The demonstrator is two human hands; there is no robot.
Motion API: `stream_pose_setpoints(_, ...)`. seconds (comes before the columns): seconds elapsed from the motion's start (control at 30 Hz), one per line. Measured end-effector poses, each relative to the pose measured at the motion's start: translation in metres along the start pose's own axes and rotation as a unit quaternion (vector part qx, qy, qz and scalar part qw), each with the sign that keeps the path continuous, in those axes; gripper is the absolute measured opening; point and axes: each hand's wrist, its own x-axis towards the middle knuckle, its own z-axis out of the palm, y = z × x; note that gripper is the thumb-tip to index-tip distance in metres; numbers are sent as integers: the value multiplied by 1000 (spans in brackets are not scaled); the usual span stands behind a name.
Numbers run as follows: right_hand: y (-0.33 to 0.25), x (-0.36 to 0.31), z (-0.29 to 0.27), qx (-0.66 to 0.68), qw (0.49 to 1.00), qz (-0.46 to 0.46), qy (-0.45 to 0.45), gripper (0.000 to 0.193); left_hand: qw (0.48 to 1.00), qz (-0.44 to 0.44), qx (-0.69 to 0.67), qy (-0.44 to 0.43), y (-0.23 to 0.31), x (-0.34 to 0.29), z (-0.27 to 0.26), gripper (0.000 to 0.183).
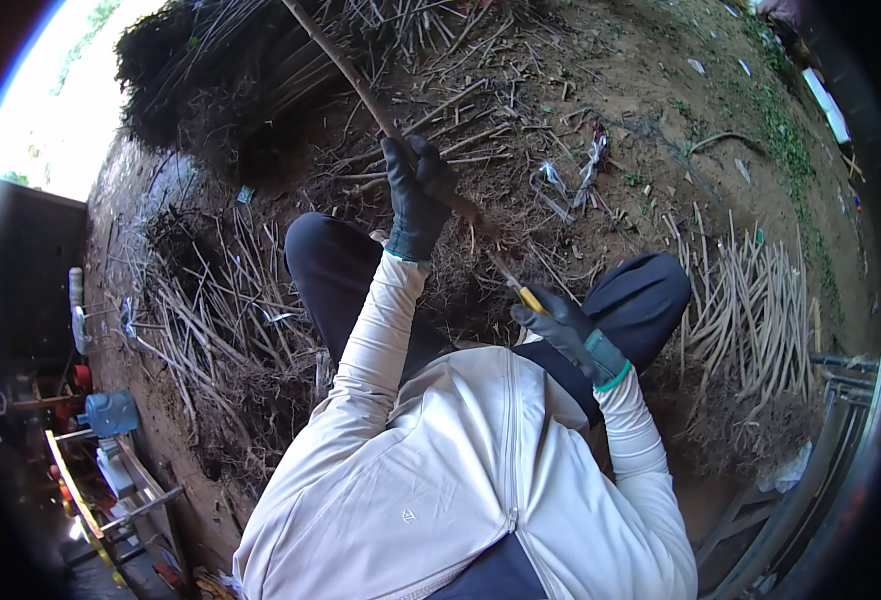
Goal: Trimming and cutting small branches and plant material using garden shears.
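Note:
My left hand [417,205], in a dark glove, is wrapped round a long brown woody stem [345,68]. The stem slants up to the far left, and its ragged root end comes out below the hand toward the middle. From the right, my right hand [565,325], also gloved, grips a yellow-handled knife [529,299]. Its narrow metal blade points up-left at the root end; whether it touches cannot be made out. Dark fibrous roots [470,290] lie on the ground between my bent knees, just below the stem's end.
Bundles of bare rooted stems lie left [225,330] and right [750,310] of my legs. A large dark root heap [200,90] is at the far left. Loose sticks and clear plastic scraps [588,170] litter the soil ahead. A metal frame [845,440] stands at right, a blue jug [110,412] at left.

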Motion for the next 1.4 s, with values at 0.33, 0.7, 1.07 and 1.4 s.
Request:
stream_pose_setpoints(0.33, 23, 1, -2, 96, 993, 29, -59, 26, 991, -95, 63, -64, -45, -23, 19, 47)
stream_pose_setpoints(0.7, 52, -8, 0, 45, 994, 47, 84, 26, 987, -121, 101, -2, -61, -24, -6, 46)
stream_pose_setpoints(1.07, 81, -4, -3, 314, 931, 148, -116, 33, 992, -114, 47, 39, -55, -1, 7, 43)
stream_pose_setpoints(1.4, 52, -2, -1, 463, 870, 91, -141, 45, 989, -137, 58, 13, -59, -9, 17, 44)
